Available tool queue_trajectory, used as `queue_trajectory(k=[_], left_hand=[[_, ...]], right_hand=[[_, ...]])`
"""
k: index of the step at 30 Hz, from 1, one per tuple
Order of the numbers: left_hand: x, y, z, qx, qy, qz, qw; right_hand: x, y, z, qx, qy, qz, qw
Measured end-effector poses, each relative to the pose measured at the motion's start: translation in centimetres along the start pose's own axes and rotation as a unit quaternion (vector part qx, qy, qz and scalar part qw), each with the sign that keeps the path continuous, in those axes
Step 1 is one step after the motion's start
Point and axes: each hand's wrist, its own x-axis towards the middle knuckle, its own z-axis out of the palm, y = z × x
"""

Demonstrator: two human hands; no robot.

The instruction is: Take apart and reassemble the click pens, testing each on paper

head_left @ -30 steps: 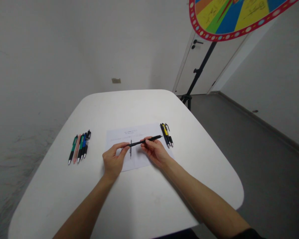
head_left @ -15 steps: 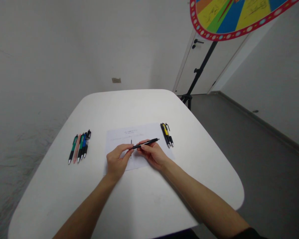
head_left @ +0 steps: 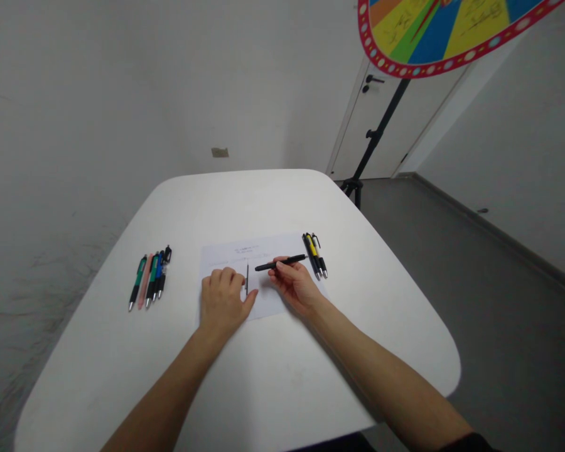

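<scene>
At the left of the frame a row of coloured click pens (head_left: 149,280) lies on the rounded white desk (head_left: 245,383). Toward the middle, the left hand (head_left: 223,304) rests flat on a white printed sheet of paper (head_left: 258,276), its fingers curled loosely together, just beside a thin dark refill rod (head_left: 247,279). The right hand (head_left: 295,285) has its fingers pinching a slim black pen barrel (head_left: 280,262) above the sheet. Right of it lie black and yellow pens (head_left: 315,255).

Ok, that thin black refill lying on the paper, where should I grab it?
Pinch the refill at its middle from above, thumb and forefinger on its left and right sides. It lies flat on the paper, pointing away, with the left hand beside its near end.
</scene>
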Motion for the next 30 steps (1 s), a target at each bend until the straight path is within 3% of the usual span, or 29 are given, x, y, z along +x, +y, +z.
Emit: queue_trajectory(k=[18, 30], left_hand=[[0.4, -0.1, 0.3, 0.018, -0.027, 0.011, 0.999], [0.7, 0.8, -0.7, 0.075, -0.084, 0.025, 0.993]], right_hand=[[0.1, 0.2, 0.0, -0.004, 0.006, -0.001, 1.000], [0.3, 0.0, -0.1, 0.000, 0.012, -0.011, 1.000]])
